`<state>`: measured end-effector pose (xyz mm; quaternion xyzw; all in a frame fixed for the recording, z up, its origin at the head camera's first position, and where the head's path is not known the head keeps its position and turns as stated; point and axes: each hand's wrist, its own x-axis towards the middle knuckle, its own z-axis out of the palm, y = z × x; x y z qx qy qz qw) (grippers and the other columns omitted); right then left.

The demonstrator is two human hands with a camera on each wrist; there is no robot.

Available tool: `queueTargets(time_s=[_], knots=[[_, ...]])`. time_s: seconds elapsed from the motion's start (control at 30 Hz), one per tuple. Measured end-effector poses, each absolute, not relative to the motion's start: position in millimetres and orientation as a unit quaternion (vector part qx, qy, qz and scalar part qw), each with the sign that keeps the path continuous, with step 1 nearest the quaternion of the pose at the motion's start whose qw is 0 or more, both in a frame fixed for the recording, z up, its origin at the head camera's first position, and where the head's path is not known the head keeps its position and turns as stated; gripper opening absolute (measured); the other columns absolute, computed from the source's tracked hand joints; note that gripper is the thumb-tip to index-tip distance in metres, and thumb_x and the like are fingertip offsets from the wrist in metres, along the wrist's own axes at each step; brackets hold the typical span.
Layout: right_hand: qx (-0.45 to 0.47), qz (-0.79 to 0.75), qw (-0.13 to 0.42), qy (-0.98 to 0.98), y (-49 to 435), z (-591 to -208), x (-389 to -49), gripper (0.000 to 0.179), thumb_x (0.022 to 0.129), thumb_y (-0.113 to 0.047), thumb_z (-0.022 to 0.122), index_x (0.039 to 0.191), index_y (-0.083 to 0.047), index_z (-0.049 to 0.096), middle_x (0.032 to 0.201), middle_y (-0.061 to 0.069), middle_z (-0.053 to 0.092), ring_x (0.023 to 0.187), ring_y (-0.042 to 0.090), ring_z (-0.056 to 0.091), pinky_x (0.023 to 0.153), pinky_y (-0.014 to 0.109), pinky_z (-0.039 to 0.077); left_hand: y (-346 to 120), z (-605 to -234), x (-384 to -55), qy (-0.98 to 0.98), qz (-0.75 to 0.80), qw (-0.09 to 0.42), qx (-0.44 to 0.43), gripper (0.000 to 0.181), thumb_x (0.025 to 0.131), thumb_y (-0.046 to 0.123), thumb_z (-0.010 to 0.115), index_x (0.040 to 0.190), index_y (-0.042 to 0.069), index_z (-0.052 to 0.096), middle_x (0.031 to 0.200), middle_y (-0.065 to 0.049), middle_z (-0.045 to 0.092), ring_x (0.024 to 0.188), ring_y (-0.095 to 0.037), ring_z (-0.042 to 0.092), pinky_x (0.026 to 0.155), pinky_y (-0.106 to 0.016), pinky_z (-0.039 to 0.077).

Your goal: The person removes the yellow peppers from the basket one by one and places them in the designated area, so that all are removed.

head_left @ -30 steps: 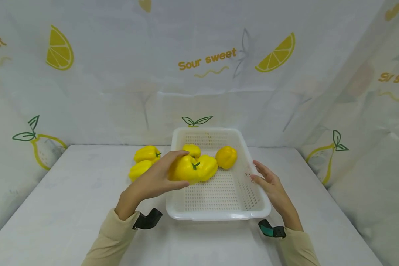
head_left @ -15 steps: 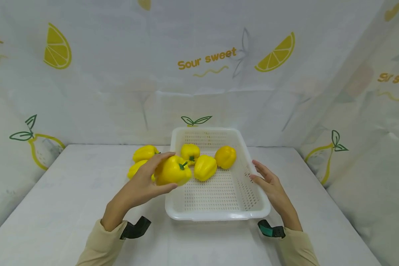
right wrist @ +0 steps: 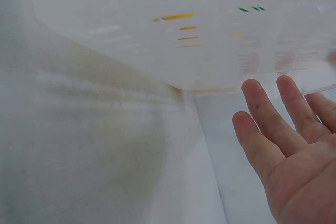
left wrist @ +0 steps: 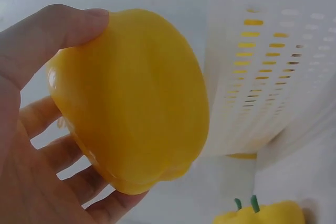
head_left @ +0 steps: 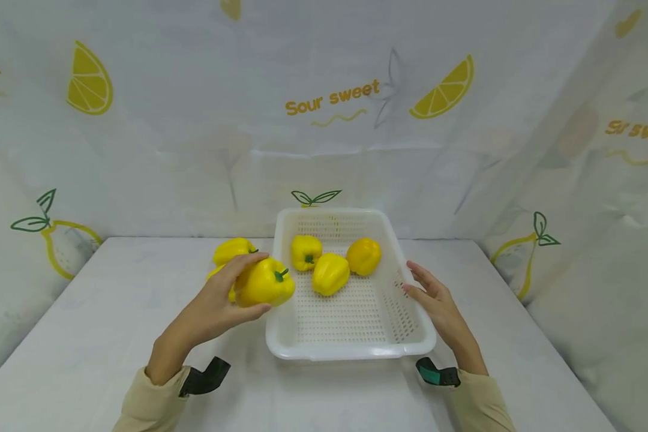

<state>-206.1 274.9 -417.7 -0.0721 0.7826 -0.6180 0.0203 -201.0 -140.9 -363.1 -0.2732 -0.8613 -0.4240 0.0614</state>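
Observation:
My left hand [head_left: 207, 315] grips a yellow bell pepper [head_left: 264, 283] by the basket's left rim, its green stem facing right. In the left wrist view the thumb lies over one side of the held bell pepper [left wrist: 136, 98] and the fingers curl behind it. A white perforated plastic basket [head_left: 351, 351] stands in the middle of the table with three yellow bell peppers inside. At its right wall is my right hand [head_left: 437, 306], fingertips against the rim. The right wrist view shows that hand's fingers [right wrist: 262, 108] fairly straight beside the basket wall.
Two more yellow bell peppers lie on the table left of the basket, one visible bell pepper [head_left: 233, 249] and one mostly hidden behind my left hand. The white table [head_left: 86, 336] meets a lemon-printed curtain [head_left: 194, 132] at the back.
My left hand has moved left and slightly toward me with the bell pepper, from over the basket to its left rim. The right hand and the basket have barely moved.

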Motion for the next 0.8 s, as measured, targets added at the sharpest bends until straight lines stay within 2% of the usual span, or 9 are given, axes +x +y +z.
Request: queueTargets(time_s=[0.17, 0.4, 0.53, 0.8], knots=[[-0.073, -0.620, 0.026, 0.781, 274, -419, -206, 0.066, 0.104, -0.024, 0.051, 0.159, -0.008, 0.017, 0.159, 0.021, 0.026, 0.107, 0.011, 0.064, 0.086, 0.028, 0.058, -149, -362, -201, -0.866, -0.416, 0.059, -0.272, 0.079, 0.078, 0.015, 0.084, 0.146, 0.020, 0.044, 0.148, -0.007, 0.048, 0.133, -0.030, 0.047, 0.107, -0.054, 0.045], [-0.075, -0.620, 0.024, 0.780, 275, -418, -205, 0.066, 0.104, -0.023, 0.051, 0.158, -0.007, 0.017, 0.159, 0.021, 0.026, 0.107, 0.011, 0.065, 0.085, 0.028, 0.059, -161, -359, -202, -0.878, -0.397, 0.038, -0.265, 0.077, 0.079, 0.017, 0.084, 0.145, 0.014, 0.044, 0.149, -0.008, 0.048, 0.128, -0.031, 0.051, 0.106, -0.054, 0.046], [-0.077, -0.621, 0.024, 0.779, 275, -417, -205, 0.066, 0.104, -0.023, 0.051, 0.158, -0.008, 0.018, 0.159, 0.021, 0.026, 0.108, 0.011, 0.065, 0.086, 0.028, 0.059, -168, -358, -202, -0.886, -0.388, 0.031, -0.252, 0.080, 0.079, 0.018, 0.083, 0.146, 0.010, 0.041, 0.149, -0.013, 0.046, 0.127, -0.034, 0.051, 0.106, -0.056, 0.045], [-0.081, -0.624, 0.021, 0.777, 276, -417, -207, 0.065, 0.104, -0.022, 0.050, 0.158, -0.006, 0.017, 0.159, 0.022, 0.026, 0.106, 0.011, 0.066, 0.085, 0.027, 0.059, -176, -359, -205, -0.893, -0.377, 0.011, -0.246, 0.079, 0.079, 0.018, 0.084, 0.146, 0.011, 0.042, 0.148, -0.016, 0.047, 0.126, -0.035, 0.051, 0.106, -0.057, 0.044]])
